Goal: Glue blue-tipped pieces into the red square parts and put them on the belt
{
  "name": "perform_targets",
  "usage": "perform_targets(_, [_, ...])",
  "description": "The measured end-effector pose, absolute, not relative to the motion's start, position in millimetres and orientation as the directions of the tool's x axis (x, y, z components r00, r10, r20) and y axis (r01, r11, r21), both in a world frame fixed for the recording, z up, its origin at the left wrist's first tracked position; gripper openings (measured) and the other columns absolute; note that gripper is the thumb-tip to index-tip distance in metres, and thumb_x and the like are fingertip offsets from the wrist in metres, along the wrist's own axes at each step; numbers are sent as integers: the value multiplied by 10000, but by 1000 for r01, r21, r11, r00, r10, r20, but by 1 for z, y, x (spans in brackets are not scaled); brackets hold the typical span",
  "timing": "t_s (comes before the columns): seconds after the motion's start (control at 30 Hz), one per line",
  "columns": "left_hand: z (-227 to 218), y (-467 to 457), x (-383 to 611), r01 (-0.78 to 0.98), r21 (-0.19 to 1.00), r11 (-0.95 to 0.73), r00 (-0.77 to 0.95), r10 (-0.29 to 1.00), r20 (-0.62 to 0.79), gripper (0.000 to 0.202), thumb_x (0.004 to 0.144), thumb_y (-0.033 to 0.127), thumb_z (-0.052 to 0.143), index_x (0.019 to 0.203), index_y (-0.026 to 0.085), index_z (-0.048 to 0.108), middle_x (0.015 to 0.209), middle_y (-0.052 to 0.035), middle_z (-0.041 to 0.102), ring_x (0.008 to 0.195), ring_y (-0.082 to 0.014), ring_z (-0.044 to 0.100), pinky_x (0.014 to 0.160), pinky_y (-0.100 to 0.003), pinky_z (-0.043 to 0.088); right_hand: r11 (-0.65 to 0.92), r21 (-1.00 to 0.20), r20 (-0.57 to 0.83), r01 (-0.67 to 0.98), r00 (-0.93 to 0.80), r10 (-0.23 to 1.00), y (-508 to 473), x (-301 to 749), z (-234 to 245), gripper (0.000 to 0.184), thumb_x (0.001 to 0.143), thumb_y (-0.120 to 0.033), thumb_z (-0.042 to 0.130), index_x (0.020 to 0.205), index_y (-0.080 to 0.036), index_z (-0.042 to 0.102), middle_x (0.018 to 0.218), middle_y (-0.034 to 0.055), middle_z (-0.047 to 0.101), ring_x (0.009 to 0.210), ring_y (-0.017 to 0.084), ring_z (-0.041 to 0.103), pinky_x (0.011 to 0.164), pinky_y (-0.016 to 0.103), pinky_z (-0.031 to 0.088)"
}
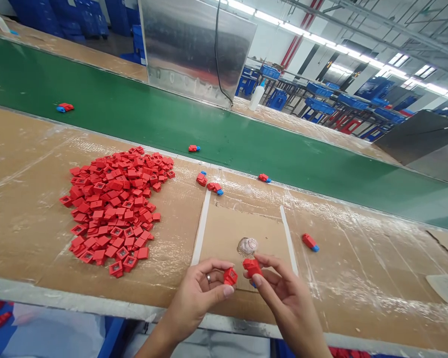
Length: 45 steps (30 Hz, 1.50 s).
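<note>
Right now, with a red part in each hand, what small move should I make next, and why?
Probably, with the left hand, bring the red part to the piece in the right hand and try fitting them. That piece shows a blue end, like the pieces near the belt; the red part matches the pile.

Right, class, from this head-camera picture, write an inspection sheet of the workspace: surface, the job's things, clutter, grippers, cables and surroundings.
surface: cardboard bench top under clear tape, beside a green conveyor belt.
job's things: left hand holds a red plastic part; right hand holds a second red part, blue showing beneath.
clutter: heap of red parts; red-and-blue parts on bench and belt; clear round object on a cardboard sheet.
grippers: bare hands; ring on the left.
cables: black cable down a metal panel.
surroundings: blue crates, white bottle.
</note>
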<state>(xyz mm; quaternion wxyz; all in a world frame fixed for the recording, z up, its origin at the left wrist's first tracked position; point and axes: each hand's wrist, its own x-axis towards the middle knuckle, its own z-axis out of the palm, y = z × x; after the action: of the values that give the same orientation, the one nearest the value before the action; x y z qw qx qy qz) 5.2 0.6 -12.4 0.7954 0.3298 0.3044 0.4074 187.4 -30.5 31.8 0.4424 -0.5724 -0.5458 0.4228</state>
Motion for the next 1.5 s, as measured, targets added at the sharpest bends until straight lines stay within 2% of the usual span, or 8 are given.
perform_targets(0.2, [-11, 2, 5, -437, 795, 422, 494, 851, -180, 315, 782, 224, 766, 1085, 175, 695, 998, -86, 751, 964, -209, 656, 938, -349, 466, -38, -986, -37, 164, 12, 999, -34, 177, 26, 297, 914, -401, 623, 1137, -206, 608, 1057, 131, 702, 949, 261, 699, 826, 384, 597])
perform_targets(0.4, [-10, 1, 5, -454, 784, 423, 495, 852, -172, 308, 788, 208, 761, 1087, 174, 697, 1008, -92, 758, 962, -215, 665, 944, -374, 476, -33, -989, -38, 143, -29, 999, -34, 174, 26, 253, 925, -373, 612, 1123, -215, 610, 1052, 112, 690, 927, 242, 696, 810, 355, 592])
perform_targets(0.53, [-12, 0, 5, -456, 787, 417, 482, 859, -175, 308, 779, 202, 769, 1081, 174, 711, 985, -84, 758, 940, -204, 663, 914, -349, 489, 28, -976, 15, 216, -63, 998, -35, 176, 24, 189, 941, -324, 593, 1095, -218, 619, 1025, 90, 646, 911, 213, 665, 798, 319, 576])
perform_targets(0.8, [-10, 0, 7, -412, 826, 383, 444, 877, -185, 203, 749, 203, 787, 950, 172, 772, 906, -58, 725, 891, -196, 646, 806, -281, 494, 153, -879, 116, 451, -109, 987, -41, 175, 17, 126, 966, -271, 539, 1013, -211, 638, 839, 41, 566, 748, 170, 583, 648, 251, 506])
perform_targets(0.97, [-3, 2, 6, -373, 839, 397, 490, 852, -186, 180, 750, 199, 781, 925, 155, 782, 867, -57, 711, 806, -171, 631, 732, -253, 489, 150, -871, 104, 468, -124, 987, -45, 175, 16, 137, 981, -256, 505, 1030, -212, 625, 835, 29, 540, 747, 163, 557, 661, 247, 476])
perform_targets(1.2, [-5, 1, 4, -325, 858, 399, 503, 841, -200, 209, 761, 234, 777, 961, 172, 779, 888, -56, 716, 824, -172, 636, 790, -270, 496, 161, -853, 96, 496, -155, 983, -47, 175, 14, 162, 996, -260, 468, 962, -202, 614, 851, 40, 540, 751, 168, 551, 679, 261, 466])
perform_targets(1.43, [-4, -1, 8, -231, 897, 376, 519, 827, -214, 218, 767, 248, 762, 966, 160, 767, 874, -59, 714, 827, -186, 630, 752, -273, 495, 127, -881, 84, 456, -113, 990, -49, 175, 5, 212, 996, -340, 471, 1026, -208, 635, 852, 52, 595, 751, 179, 605, 653, 256, 508])
perform_targets(1.5, [-5, -4, 10, -166, 914, 370, 520, 820, -238, 295, 746, 259, 777, 1023, 160, 751, 947, -80, 716, 842, -196, 636, 763, -291, 501, 110, -892, 97, 439, -52, 994, -60, 181, 2, 256, 991, -398, 470, 1051, -218, 643, 869, 61, 626, 751, 190, 636, 638, 262, 536])
